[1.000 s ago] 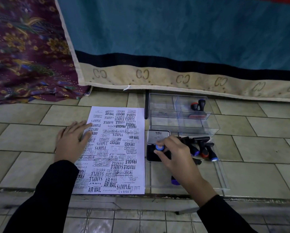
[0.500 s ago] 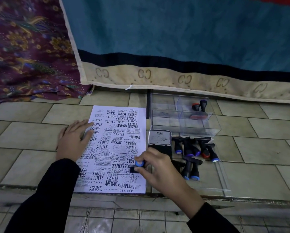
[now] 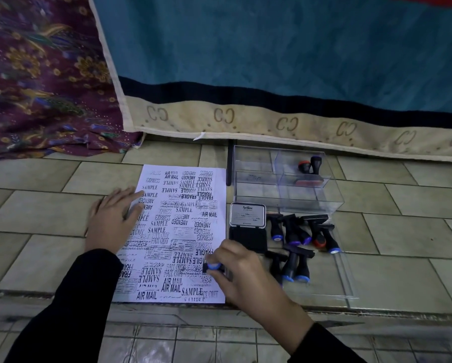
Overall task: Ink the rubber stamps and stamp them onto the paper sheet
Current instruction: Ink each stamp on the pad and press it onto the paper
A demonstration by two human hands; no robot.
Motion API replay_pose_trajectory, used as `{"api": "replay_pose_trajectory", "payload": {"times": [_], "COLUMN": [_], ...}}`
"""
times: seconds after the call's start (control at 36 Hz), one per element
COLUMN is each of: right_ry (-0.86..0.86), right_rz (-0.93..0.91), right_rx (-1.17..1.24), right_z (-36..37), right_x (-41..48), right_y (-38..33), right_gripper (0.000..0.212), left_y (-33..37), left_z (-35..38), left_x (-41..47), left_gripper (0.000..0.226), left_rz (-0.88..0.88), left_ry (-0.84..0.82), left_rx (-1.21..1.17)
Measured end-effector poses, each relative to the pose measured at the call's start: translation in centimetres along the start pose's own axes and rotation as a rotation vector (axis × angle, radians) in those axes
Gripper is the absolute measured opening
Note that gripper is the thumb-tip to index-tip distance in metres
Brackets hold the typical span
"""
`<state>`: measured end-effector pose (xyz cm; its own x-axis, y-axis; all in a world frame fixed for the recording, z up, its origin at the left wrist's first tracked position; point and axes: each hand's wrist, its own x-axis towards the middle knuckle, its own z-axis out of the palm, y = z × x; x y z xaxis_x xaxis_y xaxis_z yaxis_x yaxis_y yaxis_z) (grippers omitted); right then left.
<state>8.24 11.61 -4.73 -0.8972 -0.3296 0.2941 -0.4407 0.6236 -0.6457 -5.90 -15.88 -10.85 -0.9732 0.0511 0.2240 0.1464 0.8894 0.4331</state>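
Two hands on the white printed paper sheet (image 3: pixel 183 231) — left hand (image 3: pixel 112 221) flat at its left edge, right hand (image 3: pixel 243 279) pinching a blue-capped black rubber stamp (image 3: pixel 213 266) near its lower-right corner.

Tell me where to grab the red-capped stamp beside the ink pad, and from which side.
Best pinch the red-capped stamp at its cap end, coming from above on the near side: it lies flat, handle pointing toward you, and blue-capped stamps crowd both flanks.
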Motion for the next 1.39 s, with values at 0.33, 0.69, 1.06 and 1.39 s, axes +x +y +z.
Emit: {"api": "replay_pose_trajectory", "payload": {"times": [0.33,0.69,1.06,1.39], "right_ry": [-0.045,0.329,0.301,0.036], "right_rz": [0.033,0.36,0.39,0.253], "right_rx": [0.034,0.313,-0.031,-0.219], "right_z": [-0.4,-4.3,-10.5,-8.9], "right_x": [0.4,1.1,-3.8,-6.6], "right_y": [0.1,1.3,4.2,4.7], "right_gripper": [0.022,0.021,0.025,0.031], "left_y": [0.0,0.0,-0.4,-0.1], "left_z": [0.0,-0.1,0.1,-0.2], "left_x": [0.0,0.0,0.1,0.0], "left_gripper": [0.053,0.055,0.054,0.055], "left_rz": [0.007,0.009,0.021,0.019], "left_ry": [0.002,0.01,0.011,0.007], "left_rx": [0.011,0.002,0.01,0.017]}}
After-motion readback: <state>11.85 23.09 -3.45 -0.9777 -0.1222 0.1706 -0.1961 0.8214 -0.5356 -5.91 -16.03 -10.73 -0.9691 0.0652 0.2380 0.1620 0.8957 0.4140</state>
